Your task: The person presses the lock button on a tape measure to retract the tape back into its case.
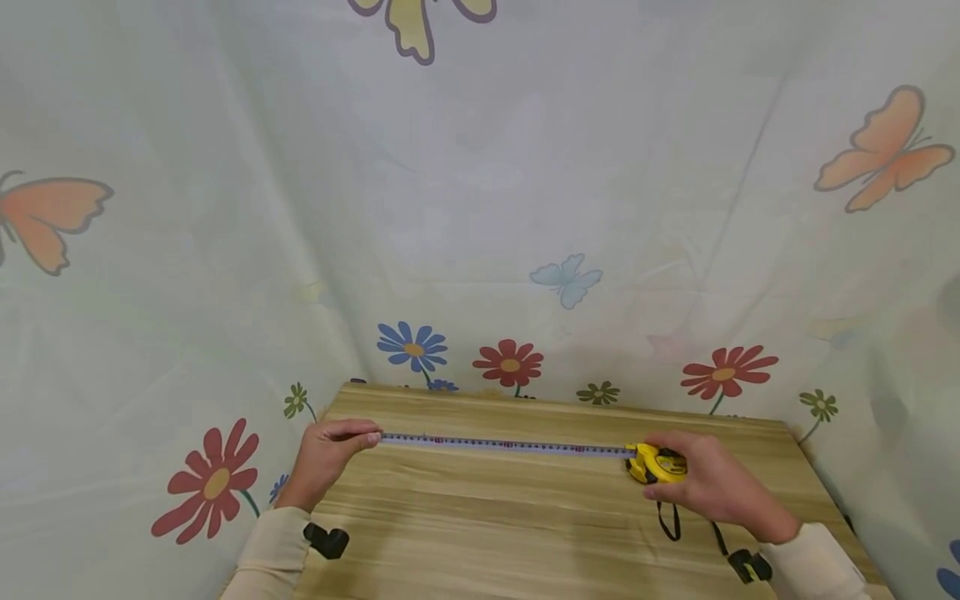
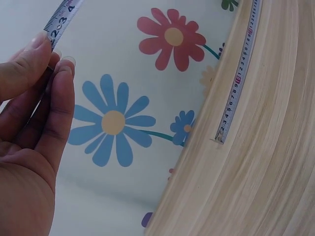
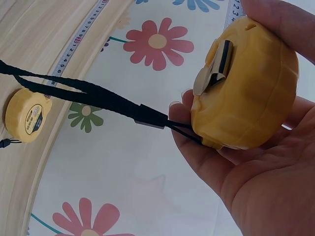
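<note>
My left hand [image 1: 324, 458] pinches the end of a numbered tape blade [image 2: 61, 22] between thumb and fingers. At the other end, my right hand [image 1: 716, 483] grips the yellow tape measure case [image 3: 251, 93], thumb and fingers on its sides. The blade runs pulled out and nearly level between both hands in the head view. A metal belt clip and a black wrist strap [image 3: 113, 103] show on the held case. In the right wrist view, a second yellow tape measure [image 3: 24, 120] lies on the table, its blade [image 2: 234, 91] extended along the wood.
The wooden table [image 1: 465, 533] meets a pale curtain [image 1: 480, 183] printed with flowers and butterflies along its back and sides. A small black device [image 1: 326, 542] is at my left sleeve, and another black device [image 1: 750, 567] at my right sleeve.
</note>
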Available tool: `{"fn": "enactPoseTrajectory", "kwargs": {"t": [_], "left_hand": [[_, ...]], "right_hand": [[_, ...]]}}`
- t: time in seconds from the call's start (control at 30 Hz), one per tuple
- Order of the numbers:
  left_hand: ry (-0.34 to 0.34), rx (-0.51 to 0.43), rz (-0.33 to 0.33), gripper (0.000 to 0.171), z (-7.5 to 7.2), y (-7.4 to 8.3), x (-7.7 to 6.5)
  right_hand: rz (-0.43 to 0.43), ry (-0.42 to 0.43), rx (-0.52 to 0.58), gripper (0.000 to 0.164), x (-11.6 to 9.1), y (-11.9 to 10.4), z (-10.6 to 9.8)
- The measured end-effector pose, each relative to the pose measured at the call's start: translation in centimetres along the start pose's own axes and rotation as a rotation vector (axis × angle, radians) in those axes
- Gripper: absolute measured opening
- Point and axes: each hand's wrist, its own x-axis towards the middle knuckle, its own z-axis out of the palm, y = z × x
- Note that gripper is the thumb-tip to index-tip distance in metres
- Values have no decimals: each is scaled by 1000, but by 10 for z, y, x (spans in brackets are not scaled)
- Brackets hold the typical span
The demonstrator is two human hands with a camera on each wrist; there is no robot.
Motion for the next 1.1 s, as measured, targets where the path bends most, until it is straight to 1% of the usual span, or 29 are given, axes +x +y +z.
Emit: {"fn": "enactPoseTrajectory", "kwargs": {"t": [0.17, 0.57, 0.8, 0.93, 1.1], "left_hand": [[-14, -4, -10, 27, 0, 1, 2], [-16, 14, -52, 28, 4, 2, 2], [-16, 20, -19, 28, 7, 3, 2], [-10, 37, -16, 27, 8, 2, 3], [-3, 33, -26, 25, 10, 2, 3]], "right_hand": [[-2, -3, 6, 67, 1, 0, -1], [-3, -6, -3, 66, 0, 2, -1], [-15, -8, 23, 65, -1, 1, 0], [-8, -8, 29, 65, -2, 0, 0], [-6, -8, 28, 65, -2, 1, 0]]}}
